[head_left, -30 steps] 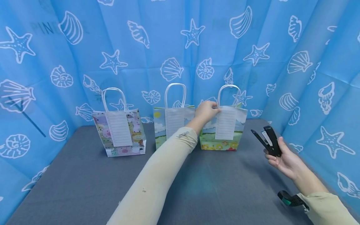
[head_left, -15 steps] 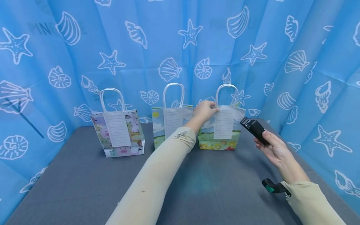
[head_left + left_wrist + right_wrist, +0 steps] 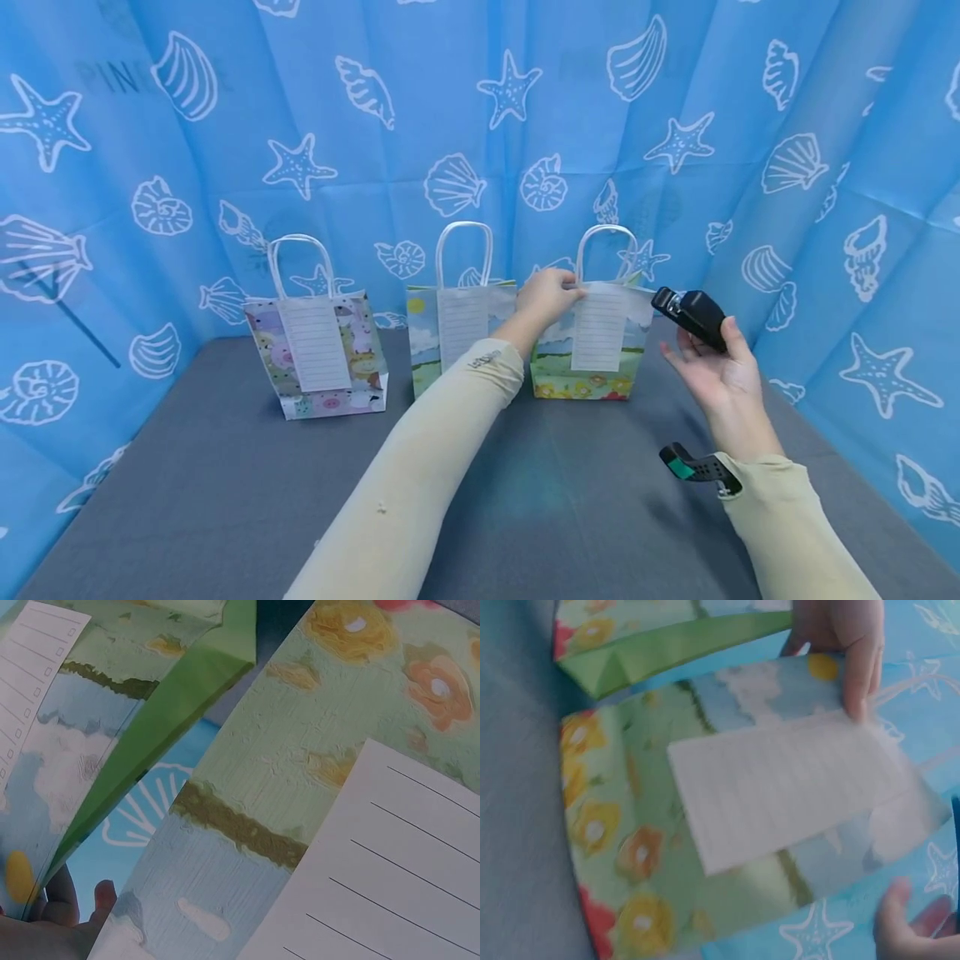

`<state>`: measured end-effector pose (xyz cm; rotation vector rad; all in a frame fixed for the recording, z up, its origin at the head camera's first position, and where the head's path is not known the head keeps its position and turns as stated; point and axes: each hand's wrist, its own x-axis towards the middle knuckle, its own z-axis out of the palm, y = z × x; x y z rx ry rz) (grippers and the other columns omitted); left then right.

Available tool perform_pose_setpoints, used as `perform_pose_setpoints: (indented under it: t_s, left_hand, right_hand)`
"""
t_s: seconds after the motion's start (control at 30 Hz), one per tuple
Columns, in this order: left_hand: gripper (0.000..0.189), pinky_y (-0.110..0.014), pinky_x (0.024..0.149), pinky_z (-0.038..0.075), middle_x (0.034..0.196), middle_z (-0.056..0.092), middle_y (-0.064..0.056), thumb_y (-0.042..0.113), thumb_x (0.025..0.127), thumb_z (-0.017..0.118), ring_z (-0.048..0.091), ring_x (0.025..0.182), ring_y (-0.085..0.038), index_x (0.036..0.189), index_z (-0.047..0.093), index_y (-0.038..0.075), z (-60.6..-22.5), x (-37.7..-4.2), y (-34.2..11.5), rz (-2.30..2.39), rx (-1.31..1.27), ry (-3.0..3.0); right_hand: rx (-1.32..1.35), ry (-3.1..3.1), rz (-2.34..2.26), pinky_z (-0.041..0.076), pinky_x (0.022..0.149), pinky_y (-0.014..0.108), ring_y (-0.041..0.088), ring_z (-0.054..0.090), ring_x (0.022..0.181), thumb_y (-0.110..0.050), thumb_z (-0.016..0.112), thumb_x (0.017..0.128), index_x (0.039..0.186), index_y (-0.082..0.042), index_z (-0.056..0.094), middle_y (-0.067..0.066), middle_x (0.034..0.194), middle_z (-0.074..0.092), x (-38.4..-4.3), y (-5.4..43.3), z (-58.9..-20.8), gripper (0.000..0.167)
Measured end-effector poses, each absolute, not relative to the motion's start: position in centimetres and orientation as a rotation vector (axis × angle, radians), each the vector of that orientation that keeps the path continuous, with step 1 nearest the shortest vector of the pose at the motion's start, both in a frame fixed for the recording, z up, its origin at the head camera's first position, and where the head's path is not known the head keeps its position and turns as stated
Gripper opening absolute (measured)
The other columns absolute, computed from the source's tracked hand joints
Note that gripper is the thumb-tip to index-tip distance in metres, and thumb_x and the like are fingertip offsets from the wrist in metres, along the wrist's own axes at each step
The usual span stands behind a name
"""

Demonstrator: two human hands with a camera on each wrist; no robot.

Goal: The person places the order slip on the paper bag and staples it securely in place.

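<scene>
In the head view, my left hand [image 3: 546, 294] reaches to the top edge of the right-hand paper gift bag [image 3: 551, 367]. It pinches a lined paper slip [image 3: 597, 329] against the bag's front, below the white handle. The right wrist view shows the left hand [image 3: 847, 637] with a finger on the slip's upper corner [image 3: 795, 784]. My right hand [image 3: 723, 379] holds a black stapler [image 3: 697, 315], its nose near the bag's upper right corner. In the left wrist view, part of my left hand [image 3: 56, 926] shows behind the bag [image 3: 247, 750].
A middle bag [image 3: 425, 342] with a lined slip stands to the left, partly hidden by my left sleeve [image 3: 420, 450]. An animal-print bag [image 3: 363, 354] with a slip [image 3: 315, 343] stands farther left. Blue seashell curtains [image 3: 450, 100] surround the grey table [image 3: 225, 492].
My right hand has moved left with the stapler, from the table's right side to near the bag's top corner, turning it on the way. The left hand has stayed on the slip.
</scene>
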<state>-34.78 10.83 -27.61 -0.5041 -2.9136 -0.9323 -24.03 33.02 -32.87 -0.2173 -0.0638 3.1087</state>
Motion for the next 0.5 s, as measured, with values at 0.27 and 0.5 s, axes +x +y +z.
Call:
perform_pose_setpoints:
  t_s: [0.27,0.5]
  left_hand:
    - [0.038,-0.030,0.093,0.047,0.131,0.060,0.009,0.039,0.096,0.061,0.056,0.117,-0.010,0.132,0.062,0.027,-27.6,-34.8,10.9,-0.933,-0.469,-2.922]
    - [0.039,-0.030,0.096,0.045,0.133,0.059,0.009,0.039,0.096,0.061,0.054,0.120,-0.010,0.133,0.061,0.027,-27.6,-35.0,10.8,-0.952,-0.479,-2.916]
  right_hand:
    - [-0.188,0.103,3.058,0.031,0.098,0.049,0.031,0.053,0.093,-0.025,0.063,0.096,0.125,-0.022,0.047,0.009,0.108,0.053,-25.0,32.4,-32.4,0.033]
    - [-0.326,0.132,3.066,0.032,0.090,0.043,0.026,0.055,0.096,-0.044,0.059,0.095,0.119,-0.022,0.046,0.008,0.105,0.056,-25.5,32.3,-32.2,0.035]
